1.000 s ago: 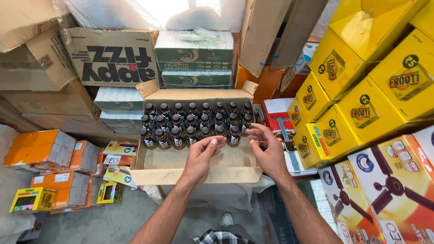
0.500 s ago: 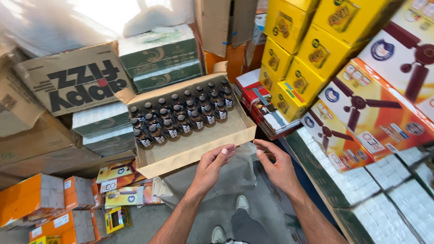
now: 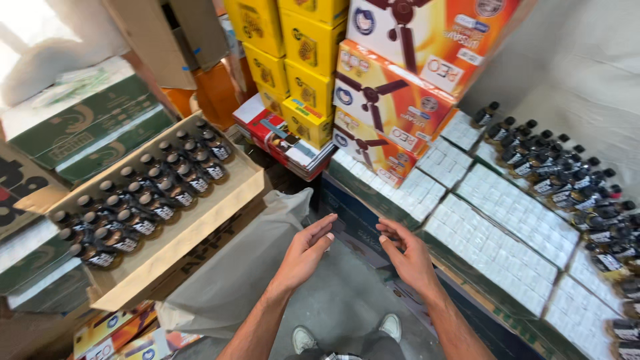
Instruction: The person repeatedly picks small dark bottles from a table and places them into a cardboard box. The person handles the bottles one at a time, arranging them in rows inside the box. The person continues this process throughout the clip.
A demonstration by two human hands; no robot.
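My left hand (image 3: 305,252) and my right hand (image 3: 408,254) hover empty in mid-air above the grey floor, fingers apart, palms turned toward each other. To the left lies an open cardboard box (image 3: 193,223) holding several rows of small dark bottles (image 3: 137,200) with black caps; part of the box is bare. On the right, a second group of the same dark bottles (image 3: 567,177) stands on stacked trays of small white packs (image 3: 507,220). Neither hand touches anything.
Yellow cartons (image 3: 293,47) and fan-printed boxes (image 3: 400,73) are stacked at the back. Green cartons (image 3: 80,127) sit left of the open box. A clear plastic sheet (image 3: 233,280) hangs below it. My shoes (image 3: 307,337) stand on the narrow floor strip.
My hands have drawn back from the open bottle box and now hang empty over the floor. The view has swung right, bringing the white packs and the second bottle group into sight.
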